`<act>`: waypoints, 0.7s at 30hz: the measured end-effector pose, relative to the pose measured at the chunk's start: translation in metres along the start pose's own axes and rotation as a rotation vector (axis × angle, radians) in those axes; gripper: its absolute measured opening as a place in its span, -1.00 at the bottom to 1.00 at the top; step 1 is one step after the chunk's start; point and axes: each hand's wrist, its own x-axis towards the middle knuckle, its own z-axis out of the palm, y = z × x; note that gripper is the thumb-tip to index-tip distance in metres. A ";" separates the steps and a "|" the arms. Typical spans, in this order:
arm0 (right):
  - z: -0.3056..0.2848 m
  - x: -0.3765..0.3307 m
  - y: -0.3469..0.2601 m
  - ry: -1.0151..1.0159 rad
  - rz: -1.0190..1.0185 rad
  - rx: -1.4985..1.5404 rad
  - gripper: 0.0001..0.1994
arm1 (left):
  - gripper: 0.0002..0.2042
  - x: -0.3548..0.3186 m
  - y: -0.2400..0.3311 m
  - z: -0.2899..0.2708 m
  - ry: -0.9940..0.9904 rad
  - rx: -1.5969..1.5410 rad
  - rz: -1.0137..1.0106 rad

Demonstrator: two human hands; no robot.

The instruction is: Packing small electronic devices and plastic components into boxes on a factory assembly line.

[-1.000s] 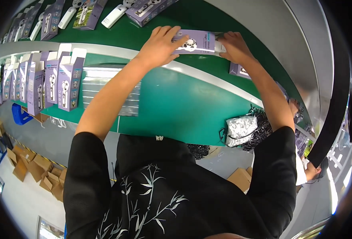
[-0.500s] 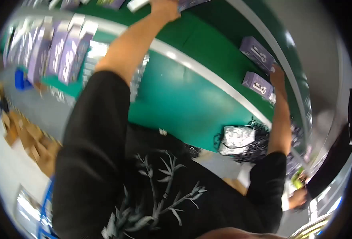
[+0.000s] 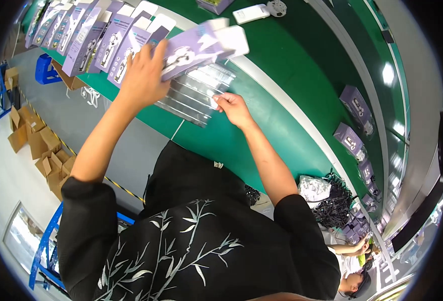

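Note:
My left hand [image 3: 143,80] is closed on a purple printed cardboard box [image 3: 194,49], which is tilted, its white end flaps standing open. Several similar boxes [image 3: 113,47] stand in a row just left of that hand. Below the held box lies a clear ribbed plastic tray [image 3: 196,95], slightly blurred. My right hand [image 3: 235,109] pinches the tray's right edge between thumb and fingers. The box partly covers the tray's far side, and my left palm and thumb are partly hidden.
On the green belt are a white device with a round head [image 3: 259,12] and more purple boxes [image 3: 356,106] at right. A white bag [image 3: 314,190] sits beside black cables [image 3: 334,205]. Cartons [image 3: 46,145] stand on the floor; a co-worker [image 3: 351,266] is at lower right.
My left hand has come back from the far belt to the box row and holds a box. My right hand has left the boxes at right and moved left to the clear tray.

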 end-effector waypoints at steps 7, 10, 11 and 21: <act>0.020 -0.014 -0.025 0.337 0.032 -0.206 -0.65 | -0.05 -0.036 -0.040 0.026 0.067 0.046 -0.005; 0.013 -0.031 -0.011 0.438 -0.080 -0.117 -0.65 | -0.03 -0.035 -0.045 0.029 0.054 0.033 0.003; 0.007 -0.039 -0.005 0.482 -0.105 -0.098 -0.64 | -0.03 -0.035 -0.048 0.029 0.058 0.022 0.002; -0.151 0.098 -0.174 1.081 -0.098 -0.756 -0.62 | -0.07 -0.039 -0.055 0.035 0.035 0.018 -0.017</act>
